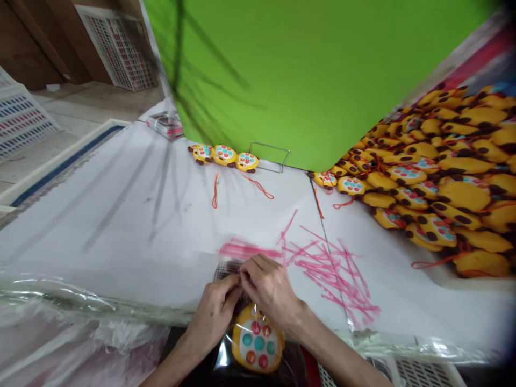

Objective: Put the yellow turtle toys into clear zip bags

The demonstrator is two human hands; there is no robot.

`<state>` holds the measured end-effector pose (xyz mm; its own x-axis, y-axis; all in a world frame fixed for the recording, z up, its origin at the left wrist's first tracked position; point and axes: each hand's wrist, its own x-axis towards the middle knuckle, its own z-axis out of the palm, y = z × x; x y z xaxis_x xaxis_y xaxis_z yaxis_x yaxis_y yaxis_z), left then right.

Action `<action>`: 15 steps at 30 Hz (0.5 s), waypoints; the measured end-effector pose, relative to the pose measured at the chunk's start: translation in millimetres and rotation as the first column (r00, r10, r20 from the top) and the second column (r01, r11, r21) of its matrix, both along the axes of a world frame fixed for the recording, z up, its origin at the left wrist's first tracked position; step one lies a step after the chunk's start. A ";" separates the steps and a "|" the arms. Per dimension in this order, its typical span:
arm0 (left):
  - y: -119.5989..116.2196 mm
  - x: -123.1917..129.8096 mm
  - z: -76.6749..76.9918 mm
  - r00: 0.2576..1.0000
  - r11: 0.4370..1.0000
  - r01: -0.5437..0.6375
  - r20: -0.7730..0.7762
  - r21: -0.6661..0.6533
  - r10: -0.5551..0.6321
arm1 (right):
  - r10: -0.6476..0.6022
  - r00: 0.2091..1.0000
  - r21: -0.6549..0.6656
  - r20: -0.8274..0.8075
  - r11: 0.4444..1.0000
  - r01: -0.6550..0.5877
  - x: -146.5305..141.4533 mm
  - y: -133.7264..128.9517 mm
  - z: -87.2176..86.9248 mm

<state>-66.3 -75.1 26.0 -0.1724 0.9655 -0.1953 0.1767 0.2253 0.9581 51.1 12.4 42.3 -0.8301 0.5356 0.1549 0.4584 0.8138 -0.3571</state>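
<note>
At the table's front edge, my left hand (217, 301) and my right hand (270, 285) meet with fingertips pinched together at the top of a clear plastic bag (223, 355). Inside it shows a yellow toy (237, 352) with a white face and several red, orange and teal round buttons. The bag hangs below the edge, in front of my body. Just beyond my fingers lies a stack of pink strips (237, 249). My fingertips cover the spot they pinch, so its details are hidden.
Loose pink strips (334, 274) lie scattered right of my hands. A large heap of yellow toys (455, 188) fills the right side. Three more toys (224, 155) and a wire stand (270, 145) sit against a green panel (306, 80). White crates (24, 121) stand at left.
</note>
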 end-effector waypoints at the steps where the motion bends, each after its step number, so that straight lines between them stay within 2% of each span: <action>1: -0.7 -0.7 -1.9 1.000 1.000 0.001 0.010 -0.007 -0.001 | -0.041 0.999 -0.034 -0.035 0.999 0.040 4.4 3.5 0.1; 4: -2.9 -5.7 -9.1 0.997 0.999 0.002 0.081 -0.053 0.002 | -0.211 0.973 -0.114 -0.095 0.973 0.200 32.5 23.1 -1.2; 6: -4.3 -10.4 -13.4 0.989 0.996 -0.003 0.145 -0.094 0.016 | -0.367 0.928 -0.124 -0.062 0.926 0.357 65.4 43.5 -5.5; 7: -4.8 -12.6 -15.0 0.985 0.994 -0.003 0.174 -0.112 0.022 | -0.453 0.892 -0.111 -0.017 0.887 0.448 85.4 54.5 -8.4; 9: -5.5 -16.2 -17.2 0.977 0.990 -0.003 0.211 -0.142 0.033 | -0.633 0.766 -0.013 0.112 0.770 0.638 128.7 73.7 -13.4; 10: -5.6 -17.5 -17.6 0.975 0.988 -0.001 0.218 -0.153 0.035 | -0.689 0.711 0.032 0.138 0.721 0.692 150.0 80.5 -14.8; 12: -6.0 -19.2 -17.5 0.971 0.986 0.006 0.235 -0.166 0.034 | -0.746 0.629 0.092 0.217 0.657 0.748 187.2 86.5 -14.1; 13: -6.2 -19.7 -16.9 0.966 0.986 0.009 0.256 -0.168 0.035 | -0.730 0.622 0.069 0.285 0.662 0.746 201.8 86.0 -12.2; 15: -6.7 -20.1 -15.1 0.946 0.985 0.017 0.322 -0.173 0.040 | -0.606 0.695 -0.129 0.388 0.711 0.691 221.4 80.6 -5.6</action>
